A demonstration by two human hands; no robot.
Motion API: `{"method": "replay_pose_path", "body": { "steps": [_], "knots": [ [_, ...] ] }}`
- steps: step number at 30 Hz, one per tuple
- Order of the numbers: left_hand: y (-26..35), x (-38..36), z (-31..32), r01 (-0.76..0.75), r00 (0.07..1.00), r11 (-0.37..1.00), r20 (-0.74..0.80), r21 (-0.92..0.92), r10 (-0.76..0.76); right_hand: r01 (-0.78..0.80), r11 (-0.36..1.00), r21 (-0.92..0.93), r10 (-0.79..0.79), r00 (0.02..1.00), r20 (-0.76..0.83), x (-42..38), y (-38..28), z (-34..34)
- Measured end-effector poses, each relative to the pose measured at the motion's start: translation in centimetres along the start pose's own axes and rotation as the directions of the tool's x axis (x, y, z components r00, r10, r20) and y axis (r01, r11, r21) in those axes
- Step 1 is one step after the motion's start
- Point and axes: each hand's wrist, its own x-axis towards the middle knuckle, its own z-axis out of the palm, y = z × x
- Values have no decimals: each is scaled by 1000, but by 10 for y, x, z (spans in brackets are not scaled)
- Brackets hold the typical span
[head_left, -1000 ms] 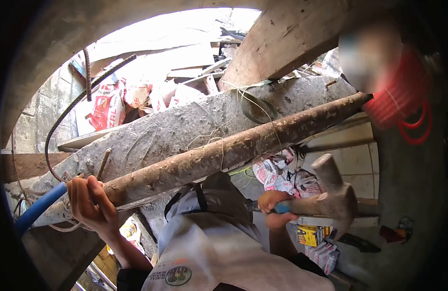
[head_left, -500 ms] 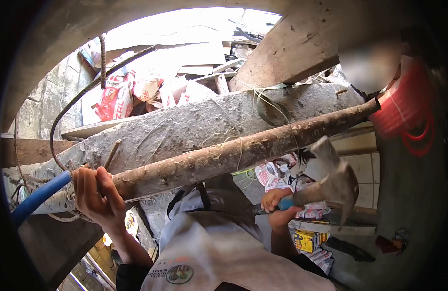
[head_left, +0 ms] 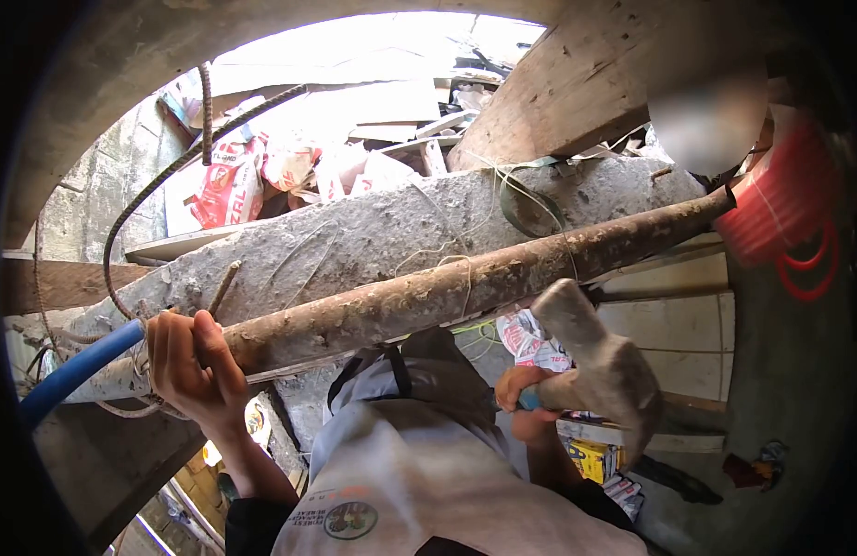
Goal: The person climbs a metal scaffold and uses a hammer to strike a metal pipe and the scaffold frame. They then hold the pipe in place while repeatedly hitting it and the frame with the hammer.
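Observation:
A long rusty metal pipe (head_left: 391, 306) slants across in front of me, along a rough concrete beam (head_left: 354, 232). My left hand (head_left: 192, 361) is closed around its left end, thumb on top. Against those knuckles ends a thick blue tube (head_left: 81, 366). My right hand (head_left: 526, 398) grips a hammer (head_left: 609, 366) by its blue handle, below the pipe's right half. The hammer head is blurred; its upper end comes close under the pipe, and a tapered end points down.
Bent rebar (head_left: 136, 208) rises at the left, and a rebar stub (head_left: 226, 285) juts from the beam. A timber (head_left: 549, 102) leans at the upper right. Cement bags (head_left: 229, 190) lie behind the beam. A person in a red garment (head_left: 780, 204) is at the far right.
The hammer has swung leftward, its head now nearer the pipe's underside and more turned toward me. My left hand keeps its grip. The view has shifted slightly.

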Motion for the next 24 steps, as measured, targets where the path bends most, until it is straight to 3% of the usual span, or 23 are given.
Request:
{"method": "replay_pose_path", "body": {
  "steps": [1, 2, 4, 5, 8, 10, 12, 13, 14, 16, 17, 18, 20, 21, 24],
  "knots": [
    [0, 0, 0, -3, 1000, 1000, -9, 0, 3, 25, 1000, 9, -22, 979, -203, -2, 6, 17],
    [1, -1, 0, -1, 1000, 1000, -8, 2, 1, 23, 1000, 9, -20, 979, -201, 1, -1, 16],
    [2, -1, -1, 13, 1000, 1000, -6, 0, -13, -273, 914, -299, 229, 958, -175, 19, -17, 13],
    [0, -1, -2, -2, 1000, 1000, -6, 2, 2, -202, 958, -204, 178, 976, -129, 28, -16, 16],
    [0, 1, -2, -28, 999, 1000, -34, 1, 28, -186, 979, -87, 178, 980, -93, 23, -12, 16],
    [1, 0, -2, -1, 1000, 1000, -21, 19, 2, -182, 983, -25, 174, 965, -195, 17, -14, 19],
    [0, 1, 1, -4, 998, 1000, -66, -10, 3, -61, 996, -58, 47, 975, -216, 5, -6, 12],
    [-1, 1, 1, -17, 997, 1000, -73, -12, 16, -59, 997, -49, 56, 997, -62, 0, -3, 0],
    [-2, 1, 2, -20, 998, 1000, -67, -12, 19, -63, 997, -46, 60, 996, -66, -1, 5, -5],
    [-2, 1, 3, -21, 997, 1000, -81, -13, 20, 188, 974, -127, -172, 977, 122, -1, 16, -14],
    [-1, 2, 3, -20, 996, 1000, -86, -15, 19, 141, 989, -34, -142, 990, -28, -1, 14, 3],
    [-1, 2, 2, -21, 996, 1000, -82, -9, 20, -65, 993, -98, 44, 978, -203, 3, 3, 18],
    [0, 0, 1, -19, 997, 1000, -72, 0, 19, -222, 969, -107, 212, 972, -99, 17, -14, 8],
    [1, 0, 1, -14, 997, 1000, -72, -9, 13, -287, 954, -92, 275, 954, -121, 25, -22, 12],
    [-1, 3, 3, -23, 996, 999, -87, -26, 21, -183, 983, -1, 181, 973, -141, 20, -16, 15]
  ]
}}
